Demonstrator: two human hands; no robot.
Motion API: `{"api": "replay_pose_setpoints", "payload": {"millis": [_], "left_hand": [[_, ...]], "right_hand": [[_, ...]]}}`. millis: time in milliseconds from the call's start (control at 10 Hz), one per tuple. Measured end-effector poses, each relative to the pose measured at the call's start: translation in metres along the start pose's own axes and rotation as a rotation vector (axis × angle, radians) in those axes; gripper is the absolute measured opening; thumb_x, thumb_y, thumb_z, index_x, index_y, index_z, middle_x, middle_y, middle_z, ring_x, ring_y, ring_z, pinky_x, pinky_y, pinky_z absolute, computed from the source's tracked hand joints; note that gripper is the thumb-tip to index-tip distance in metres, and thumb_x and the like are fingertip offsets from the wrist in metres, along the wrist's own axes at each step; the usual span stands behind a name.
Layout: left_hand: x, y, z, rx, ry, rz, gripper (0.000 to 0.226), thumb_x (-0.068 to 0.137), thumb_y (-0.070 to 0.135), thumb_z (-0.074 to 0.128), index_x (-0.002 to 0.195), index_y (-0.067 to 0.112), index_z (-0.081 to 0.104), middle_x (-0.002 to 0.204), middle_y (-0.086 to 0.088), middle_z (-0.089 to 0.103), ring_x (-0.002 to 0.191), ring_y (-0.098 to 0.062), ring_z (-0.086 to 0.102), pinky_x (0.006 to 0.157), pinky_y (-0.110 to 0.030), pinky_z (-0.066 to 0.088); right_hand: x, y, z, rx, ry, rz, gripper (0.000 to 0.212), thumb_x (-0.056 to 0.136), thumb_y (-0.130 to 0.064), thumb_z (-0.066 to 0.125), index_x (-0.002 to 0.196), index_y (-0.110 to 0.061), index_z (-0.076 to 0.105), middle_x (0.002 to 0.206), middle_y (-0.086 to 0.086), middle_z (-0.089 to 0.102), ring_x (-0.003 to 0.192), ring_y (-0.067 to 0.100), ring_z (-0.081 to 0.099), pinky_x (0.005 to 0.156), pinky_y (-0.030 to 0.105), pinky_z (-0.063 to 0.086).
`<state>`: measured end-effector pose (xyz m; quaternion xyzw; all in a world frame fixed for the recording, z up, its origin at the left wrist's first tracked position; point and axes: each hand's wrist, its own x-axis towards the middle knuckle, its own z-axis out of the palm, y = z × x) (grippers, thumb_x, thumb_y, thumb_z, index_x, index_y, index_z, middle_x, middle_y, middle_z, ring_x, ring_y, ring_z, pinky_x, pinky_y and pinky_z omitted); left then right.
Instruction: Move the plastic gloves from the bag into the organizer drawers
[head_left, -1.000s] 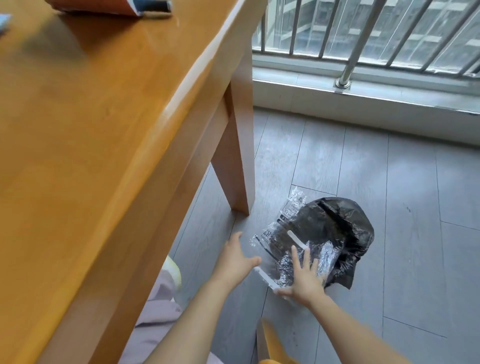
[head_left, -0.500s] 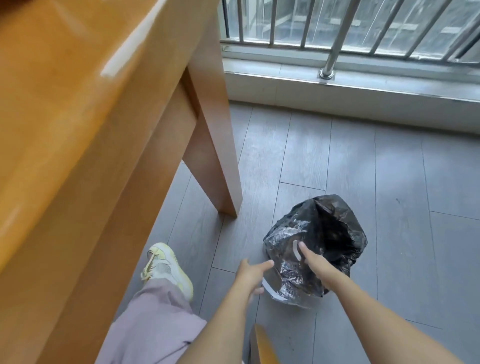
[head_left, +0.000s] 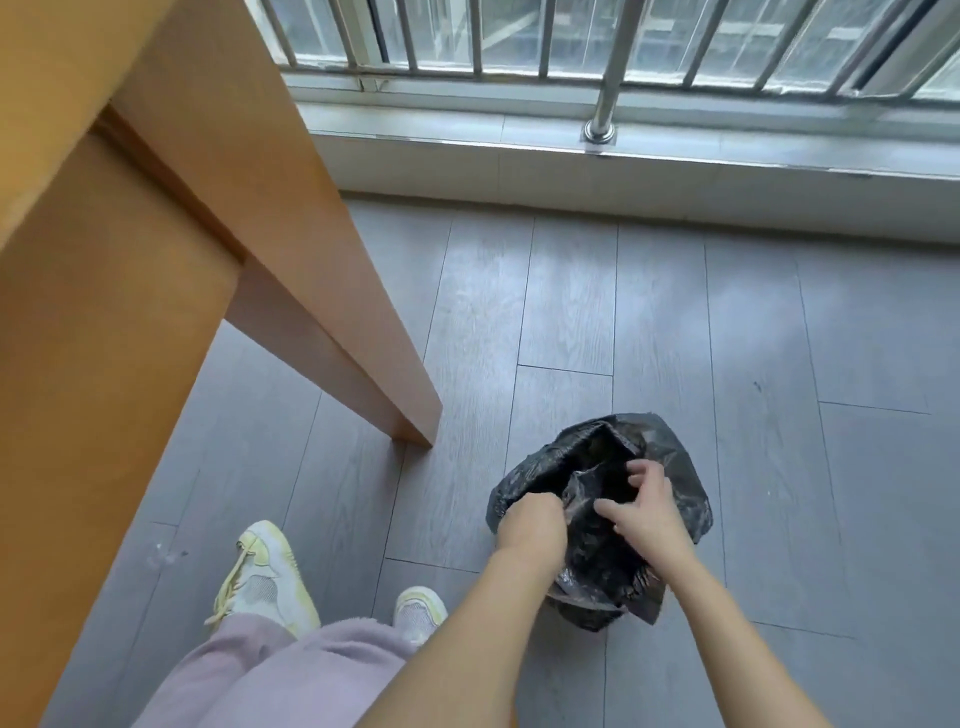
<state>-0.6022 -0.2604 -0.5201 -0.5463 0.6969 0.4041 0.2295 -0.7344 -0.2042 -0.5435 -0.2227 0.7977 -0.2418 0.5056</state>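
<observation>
On the floor (head_left: 779, 338) near the table leg (head_left: 363, 338), my left hand (head_left: 532, 525) grips the black bag (head_left: 670, 452) at its rim, fingers curled. My right hand (head_left: 647, 519) bends its fingers into the opening, grip unclear. Gloves hidden.

A: Where did the crumpled black plastic bag (head_left: 675, 457) sit?
B: Right of the foot of the wooden table leg (head_left: 358, 327), slightly nearer, apart from it.
A: And its state?
B: Glossy, wrinkled, slumped, its mouth upward, with the left hand (head_left: 530, 525) and right hand (head_left: 647, 514) gripping folds there. Contents couldn't be made out.
</observation>
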Motion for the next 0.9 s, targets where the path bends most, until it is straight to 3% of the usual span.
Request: {"api": "replay_pose_setpoints", "payload": {"millis": [100,200,300,400,500,600,700,800,900], "left_hand": [[0.008,0.002,-0.003,-0.392,-0.058,-0.070,0.023,0.088,-0.003,0.050,0.100,0.011,0.065,0.105,-0.009,0.063,0.097,-0.027,0.061,0.086,-0.029,0.047],[0.007,0.000,-0.012,-1.105,-0.279,-0.167,0.020,0.093,-0.005,0.047,0.102,0.008,0.059,0.088,-0.010,0.059,0.078,-0.021,0.058,0.073,-0.026,0.051],[0.006,-0.007,-0.019,-1.071,-0.247,-0.154,0.035,0.093,0.002,0.048,0.127,0.007,0.056,0.108,-0.009,0.061,0.099,-0.018,0.057,0.083,-0.024,0.047],[0.003,-0.021,-0.020,-0.728,-0.025,-0.109,0.039,0.094,0.006,0.047,0.132,0.011,0.057,0.122,-0.001,0.060,0.111,-0.013,0.053,0.088,-0.019,0.039],[0.002,-0.038,-0.014,-0.641,-0.019,-0.117,0.039,0.093,0.007,0.047,0.130,0.013,0.058,0.127,0.003,0.060,0.110,-0.011,0.054,0.082,-0.015,0.041],[-0.001,-0.048,-0.015,-0.592,0.021,-0.131,0.036,0.093,0.010,0.050,0.128,0.013,0.060,0.133,0.000,0.057,0.121,-0.016,0.053,0.098,-0.024,0.040],[-0.015,-0.047,-0.029,-0.531,0.141,-0.095,0.038,0.095,0.011,0.048,0.132,0.012,0.055,0.140,-0.003,0.051,0.127,-0.017,0.049,0.093,-0.020,0.035],[-0.035,-0.042,-0.049,-0.478,0.261,0.007,0.041,0.096,0.010,0.045,0.136,0.014,0.052,0.143,-0.002,0.048,0.130,-0.015,0.045,0.097,-0.021,0.034],[-0.064,-0.032,-0.071,-0.456,0.358,0.105,0.041,0.096,0.010,0.046,0.136,0.015,0.051,0.141,-0.002,0.050,0.129,-0.014,0.046,0.103,-0.023,0.033]], "right_hand": [[-0.035,-0.016,-0.017,-0.259,-0.289,-0.210,0.115,0.062,-0.041,0.087,0.147,-0.047,0.009,0.150,-0.018,-0.003,0.124,0.018,0.040,0.094,0.027,0.042],[-0.038,-0.006,-0.007,-0.382,-0.343,-0.197,0.113,0.058,-0.038,0.088,0.145,-0.047,0.017,0.151,-0.019,-0.010,0.125,0.018,0.042,0.092,0.025,0.044],[-0.018,0.019,0.015,-0.439,-0.101,-0.221,0.048,0.078,-0.020,0.074,0.118,-0.030,0.050,0.138,-0.011,0.036,0.092,0.009,0.055,0.081,0.022,0.047],[0.006,0.040,0.032,-0.337,0.038,-0.070,0.016,0.092,-0.010,0.055,0.101,-0.020,0.062,0.111,0.002,0.066,0.091,0.016,0.061,0.085,0.029,0.050],[0.026,0.049,0.039,-0.274,-0.152,0.142,0.046,0.096,-0.007,0.044,0.142,-0.011,0.042,0.138,0.007,0.051,0.103,0.018,0.057,0.082,0.021,0.043],[0.034,0.048,0.038,-0.141,-0.261,0.307,0.063,0.092,0.000,0.038,0.151,-0.014,0.024,0.148,0.009,0.037,0.111,0.021,0.051,0.083,0.023,0.039],[0.032,0.033,0.022,-0.320,-0.191,0.238,0.058,0.093,-0.004,0.035,0.149,-0.014,0.028,0.149,0.008,0.037,0.124,0.025,0.048,0.094,0.027,0.040],[0.014,0.001,0.000,-0.573,-0.057,0.121,0.052,0.093,-0.010,0.038,0.145,-0.011,0.035,0.140,0.014,0.048,0.123,0.029,0.050,0.096,0.030,0.041],[-0.011,-0.036,-0.014,-0.660,0.020,-0.076,0.047,0.092,-0.011,0.042,0.139,-0.010,0.043,0.132,0.011,0.055,0.119,0.027,0.052,0.092,0.032,0.043]]}}
